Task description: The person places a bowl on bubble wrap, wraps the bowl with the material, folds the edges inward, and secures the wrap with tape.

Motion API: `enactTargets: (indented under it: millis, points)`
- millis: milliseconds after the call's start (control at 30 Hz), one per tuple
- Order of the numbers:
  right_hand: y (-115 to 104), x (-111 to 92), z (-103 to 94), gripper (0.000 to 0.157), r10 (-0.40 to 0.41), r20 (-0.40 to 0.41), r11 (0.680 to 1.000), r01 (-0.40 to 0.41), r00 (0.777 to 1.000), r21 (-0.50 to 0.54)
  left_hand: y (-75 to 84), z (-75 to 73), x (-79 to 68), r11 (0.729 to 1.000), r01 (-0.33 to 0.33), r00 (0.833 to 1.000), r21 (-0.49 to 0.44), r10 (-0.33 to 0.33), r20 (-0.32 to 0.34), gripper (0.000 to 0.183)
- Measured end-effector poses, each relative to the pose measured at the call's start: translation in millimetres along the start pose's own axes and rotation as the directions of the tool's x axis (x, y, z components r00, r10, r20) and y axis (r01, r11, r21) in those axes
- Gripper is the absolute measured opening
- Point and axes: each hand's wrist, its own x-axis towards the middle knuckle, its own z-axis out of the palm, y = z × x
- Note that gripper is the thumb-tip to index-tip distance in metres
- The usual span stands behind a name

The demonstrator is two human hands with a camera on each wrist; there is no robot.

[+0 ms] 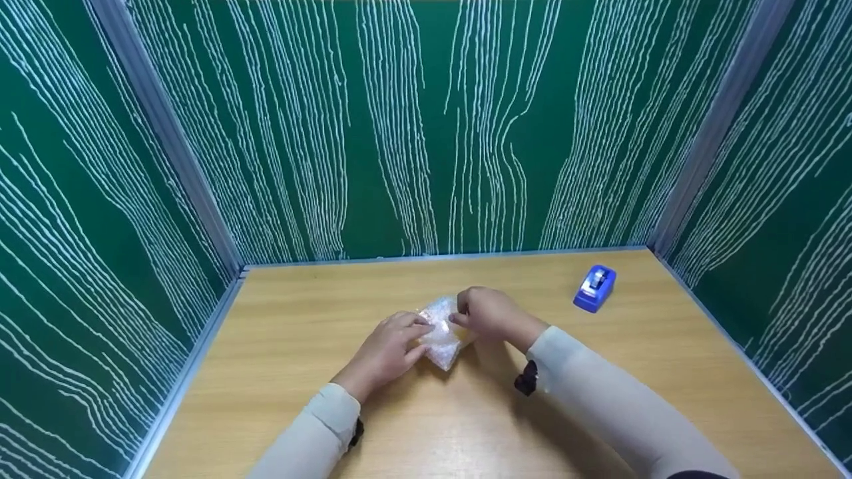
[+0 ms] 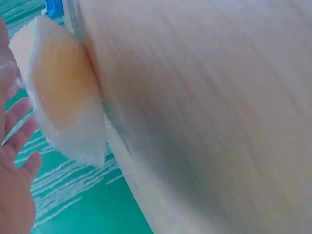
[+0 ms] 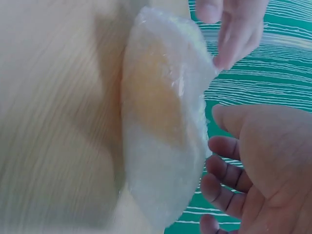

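Note:
A clear bubble wrap bundle (image 1: 442, 332) lies on the wooden table, folded round something yellow-orange whose kind I cannot tell. At its left side my left hand (image 1: 389, 346) holds the wrap, its thumb nearer me and its fingers over the top. My right hand (image 1: 489, 313) grips the wrap's upper right edge with curled fingers. The right wrist view shows the bundle (image 3: 156, 117) from close by, its top edge drawn up to a point at the left hand's fingertips (image 3: 226, 61). In the left wrist view, several left fingers (image 2: 22, 126) spread beside the bundle (image 2: 63, 92).
A blue tape dispenser (image 1: 595, 288) stands at the table's back right. Green panels (image 1: 466, 133) with white wavy lines rise behind the wooden table (image 1: 279, 372) and at both sides, joined by grey metal posts (image 1: 166, 133).

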Motion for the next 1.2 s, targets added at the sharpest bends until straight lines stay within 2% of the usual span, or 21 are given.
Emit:
enactTargets:
  millis: [33,167,267,333,467,733,933,1200]
  points:
    - [3,-2,-0.8,0.028,-0.011,-0.007,1.0,0.011,1.0,-0.004,-2.9,-2.7,-1.8,1.0,-0.003,1.0,-0.003,0.003,-0.027,0.041]
    - [16,-12,-6.3,0.026,-0.042,-0.028,0.999,0.041,0.999,-0.025,-16.9,-16.1,-10.8,0.998,0.052,0.991,-0.032,-0.055,-0.125,0.04]
    - [23,-17,-13.4,0.026,-0.052,-0.057,0.997,0.049,0.997,-0.056,-26.2,-27.4,-16.4,0.994,0.102,0.98,-0.025,-0.105,-0.171,0.042]
    - [27,-20,-18.7,0.027,-0.061,-0.084,0.996,0.055,0.995,-0.077,-30.3,-33.8,-19.2,0.993,0.117,0.975,-0.005,-0.116,-0.189,0.045]
    - [34,-25,-27.6,0.034,-0.094,-0.133,0.991,0.08,0.987,-0.108,-34.4,-42.1,-24.7,0.989,0.14,0.971,0.056,-0.126,-0.201,0.049]
    - [39,-32,-40.3,0.052,-0.115,-0.152,0.988,0.096,0.982,-0.123,-38.3,-51.6,-29.7,0.969,0.212,0.96,0.128,-0.182,-0.214,0.057]
    - [45,-38,-47.1,0.063,-0.126,-0.183,0.985,0.101,0.975,-0.141,-40.6,-54.2,-29.8,0.962,0.232,0.952,0.148,-0.193,-0.236,0.064]
    - [60,-43,-44.7,0.079,-0.199,-0.212,0.964,0.153,0.957,-0.218,-39.7,-56.6,-30.7,0.952,0.236,0.951,0.197,-0.184,-0.248,0.071]
